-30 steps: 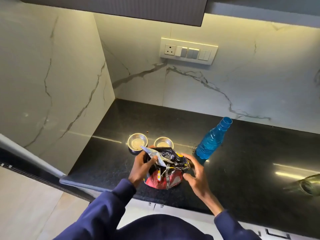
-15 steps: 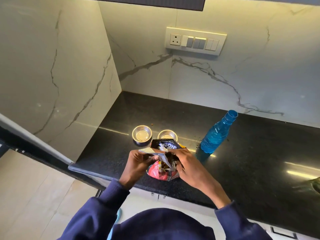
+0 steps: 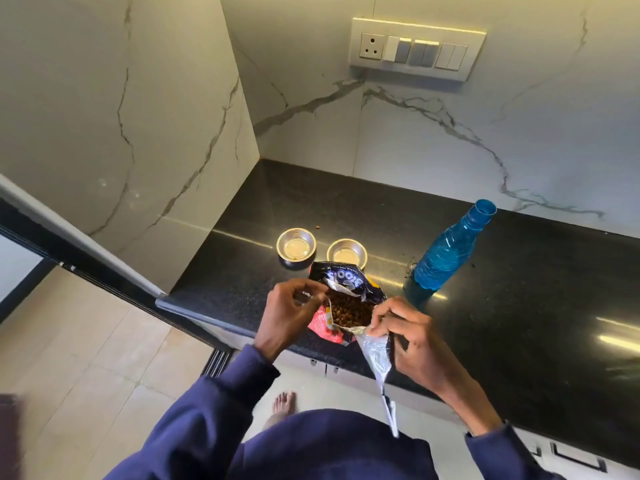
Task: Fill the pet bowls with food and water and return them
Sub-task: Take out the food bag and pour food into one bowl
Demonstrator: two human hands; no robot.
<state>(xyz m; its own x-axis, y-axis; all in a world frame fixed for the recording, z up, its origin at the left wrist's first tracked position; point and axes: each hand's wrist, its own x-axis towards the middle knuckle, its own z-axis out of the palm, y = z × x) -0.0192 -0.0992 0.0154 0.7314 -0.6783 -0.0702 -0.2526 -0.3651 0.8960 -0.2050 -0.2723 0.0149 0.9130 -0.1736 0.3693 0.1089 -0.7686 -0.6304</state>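
A black and red pet food bag (image 3: 346, 289) stands near the front edge of the black counter (image 3: 519, 289), its top pulled open with brown kibble showing inside. My left hand (image 3: 289, 313) pinches the bag's left rim. My right hand (image 3: 412, 337) grips the right rim, where a silver foil flap hangs down. Two small steel bowls stand just behind the bag: the left bowl (image 3: 296, 248) and the right bowl (image 3: 346, 252), both with nothing in them. A blue plastic bottle (image 3: 446, 254), cap off, stands to the right of the bowls.
Marble walls close the counter at the left and back, with a switch panel (image 3: 415, 48) above. A stray kibble piece (image 3: 316, 225) lies behind the bowls. The tiled floor (image 3: 86, 341) and my bare foot (image 3: 284, 403) show below the counter edge.
The bag's top was folded shut and is now pulled open, showing the kibble. My right hand has drawn the foil flap out to the right and down.
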